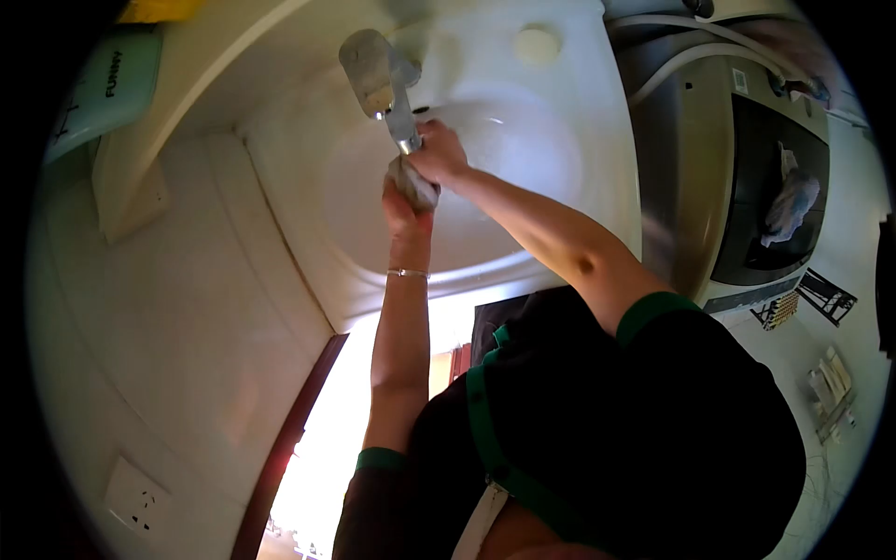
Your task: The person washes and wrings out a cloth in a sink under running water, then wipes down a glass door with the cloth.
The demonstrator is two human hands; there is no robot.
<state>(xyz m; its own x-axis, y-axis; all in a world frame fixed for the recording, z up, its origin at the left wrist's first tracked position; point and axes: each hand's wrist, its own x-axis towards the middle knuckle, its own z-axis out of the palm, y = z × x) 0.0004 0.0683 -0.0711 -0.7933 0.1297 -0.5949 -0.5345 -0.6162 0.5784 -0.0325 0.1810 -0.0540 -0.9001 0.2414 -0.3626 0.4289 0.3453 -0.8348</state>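
"Any writing you can read?"
"'FUNNY', in dark letters along the smooth, pale green container (107,93) at the far left. The marks lower on it are cut off, and the small label on the metal-sided appliance (686,159) to the right is too small to read."

"And the hands?"
"The left hand (407,213) is closed around a crumpled, greyish-white cloth (417,189), just below the spout of the shiny metal tap (371,75). The right hand (439,154) is curled beside the spout's tip, right by the cloth; whether it pinches cloth or metal, I can't tell."

"What's beneath?"
"A glossy white oval basin (523,187). A round, cream-coloured disc (538,44) sits on its far rim."

"More on the right?"
"Pale, ribbed-looking hoses (686,54) curve at the far end, and a rumpled bluish-grey fabric (791,207) lies on the appliance's dark panel."
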